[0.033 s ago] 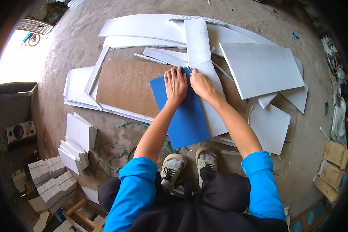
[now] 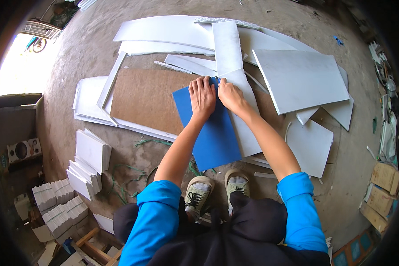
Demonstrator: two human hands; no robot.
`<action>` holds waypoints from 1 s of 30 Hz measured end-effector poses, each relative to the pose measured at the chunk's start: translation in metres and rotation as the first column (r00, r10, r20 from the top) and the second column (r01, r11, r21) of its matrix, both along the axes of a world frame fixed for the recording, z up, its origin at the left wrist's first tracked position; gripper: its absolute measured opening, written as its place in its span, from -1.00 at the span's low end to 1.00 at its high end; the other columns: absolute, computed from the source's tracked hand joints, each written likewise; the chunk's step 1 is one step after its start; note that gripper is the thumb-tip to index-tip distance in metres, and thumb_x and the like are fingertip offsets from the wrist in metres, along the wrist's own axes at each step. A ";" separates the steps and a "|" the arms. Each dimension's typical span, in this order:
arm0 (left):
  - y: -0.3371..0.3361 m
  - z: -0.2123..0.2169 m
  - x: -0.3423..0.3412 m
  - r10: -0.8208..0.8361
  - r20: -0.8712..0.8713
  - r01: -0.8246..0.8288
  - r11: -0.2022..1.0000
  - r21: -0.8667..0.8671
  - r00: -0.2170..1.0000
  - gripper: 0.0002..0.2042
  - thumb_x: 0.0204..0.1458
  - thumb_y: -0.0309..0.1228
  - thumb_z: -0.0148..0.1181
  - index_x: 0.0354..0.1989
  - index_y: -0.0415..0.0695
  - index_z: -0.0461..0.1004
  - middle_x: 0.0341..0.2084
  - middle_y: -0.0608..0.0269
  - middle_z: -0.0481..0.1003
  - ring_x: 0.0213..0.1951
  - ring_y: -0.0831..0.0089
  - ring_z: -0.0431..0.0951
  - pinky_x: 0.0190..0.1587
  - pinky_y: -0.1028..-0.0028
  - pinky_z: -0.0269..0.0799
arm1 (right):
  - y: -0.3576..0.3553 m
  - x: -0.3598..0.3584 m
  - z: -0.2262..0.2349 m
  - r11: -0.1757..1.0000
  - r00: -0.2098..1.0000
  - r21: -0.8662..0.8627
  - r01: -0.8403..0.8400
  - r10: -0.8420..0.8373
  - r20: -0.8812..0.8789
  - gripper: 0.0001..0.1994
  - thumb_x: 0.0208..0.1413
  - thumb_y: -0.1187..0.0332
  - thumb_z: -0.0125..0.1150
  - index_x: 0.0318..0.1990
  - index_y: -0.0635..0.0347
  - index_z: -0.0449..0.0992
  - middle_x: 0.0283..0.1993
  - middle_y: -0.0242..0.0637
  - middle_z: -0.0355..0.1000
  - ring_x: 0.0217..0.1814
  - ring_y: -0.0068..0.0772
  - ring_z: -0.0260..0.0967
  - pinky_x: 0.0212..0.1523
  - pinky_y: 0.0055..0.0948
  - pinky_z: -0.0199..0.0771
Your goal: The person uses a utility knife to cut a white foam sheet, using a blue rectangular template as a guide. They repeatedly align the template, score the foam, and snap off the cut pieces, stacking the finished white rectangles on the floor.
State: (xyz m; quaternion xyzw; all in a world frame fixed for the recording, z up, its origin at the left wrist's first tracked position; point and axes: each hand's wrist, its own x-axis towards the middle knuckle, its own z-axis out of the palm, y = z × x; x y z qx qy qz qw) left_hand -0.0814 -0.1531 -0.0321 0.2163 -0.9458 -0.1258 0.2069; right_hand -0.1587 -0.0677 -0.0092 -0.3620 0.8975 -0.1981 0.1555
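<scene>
A blue rectangular board (image 2: 215,142) lies at a slant in front of my feet, partly over a long white strip of board (image 2: 246,133) and a brown sheet (image 2: 150,99). My left hand (image 2: 202,98) rests flat on the blue board's far end, fingers stretched forward and pressing down. Beside it, at the board's far right corner, my right hand (image 2: 231,96) is closed around what looks like a blue utility knife (image 2: 219,80). Only a bit of blue and a dark tip show between the hands; the fist hides the rest.
Large white boards (image 2: 301,80) lie loosely overlapped to the right and at the back. Stacks of white pieces (image 2: 91,150) stand at the left, near tangled green string (image 2: 119,181). Cardboard boxes (image 2: 380,195) line the right side. My shoes (image 2: 198,195) are close to the blue board's near edge.
</scene>
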 end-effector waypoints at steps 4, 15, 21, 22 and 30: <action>0.001 0.002 0.000 -0.003 0.003 0.003 1.000 0.017 1.000 -0.67 0.02 -0.34 -0.08 -0.05 -0.21 0.24 -0.13 0.06 0.28 -0.04 0.15 0.22 0.06 0.23 0.04 | -0.009 0.000 -0.003 0.999 0.999 -0.044 0.026 -0.024 0.036 -0.72 0.13 0.28 -0.19 -0.27 0.42 0.26 -0.44 0.25 0.39 -0.35 0.19 0.40 -0.33 -0.05 0.43; 0.002 -0.004 -0.003 0.018 -0.076 -0.021 0.999 -0.043 0.997 -0.72 0.00 -0.33 -0.03 -0.14 -0.19 0.29 -0.22 0.12 0.31 -0.10 0.19 0.26 0.03 0.24 0.08 | -0.002 0.014 0.030 0.973 0.942 0.213 0.090 -0.153 0.299 -0.72 0.07 0.36 -0.24 -0.24 0.41 0.33 -0.26 0.16 0.41 -0.17 0.12 0.39 -0.14 -0.10 0.39; 0.001 0.001 -0.002 0.018 -0.039 -0.017 1.000 0.006 0.999 -0.71 0.02 -0.33 -0.03 -0.10 -0.18 0.30 -0.17 0.12 0.31 -0.07 0.19 0.26 0.04 0.25 0.08 | 0.066 0.056 0.035 0.969 0.952 0.248 -0.005 -0.072 0.299 -0.79 0.02 0.48 -0.26 -0.25 0.43 0.27 -0.34 0.23 0.39 -0.21 0.17 0.38 -0.14 -0.09 0.37; 0.002 0.002 -0.003 0.021 -0.032 -0.021 1.000 0.013 0.999 -0.71 0.02 -0.33 -0.03 -0.10 -0.18 0.30 -0.17 0.12 0.31 -0.07 0.19 0.26 0.05 0.25 0.07 | 0.075 0.055 0.031 0.967 0.961 0.251 -0.038 -0.034 0.274 -0.79 0.07 0.44 -0.24 -0.23 0.42 0.25 -0.41 0.21 0.40 -0.28 0.15 0.40 -0.24 -0.10 0.42; 0.000 0.005 -0.004 0.045 -0.036 -0.042 0.996 0.081 0.998 -0.75 0.05 -0.31 -0.03 -0.14 -0.15 0.33 -0.19 0.17 0.34 -0.06 0.23 0.27 0.06 0.29 0.07 | 0.048 0.008 0.016 0.981 0.982 -0.132 0.145 -0.126 0.139 -0.75 0.17 0.28 -0.22 -0.27 0.34 0.24 -0.63 0.11 0.36 -0.52 0.11 0.39 -0.53 -0.07 0.39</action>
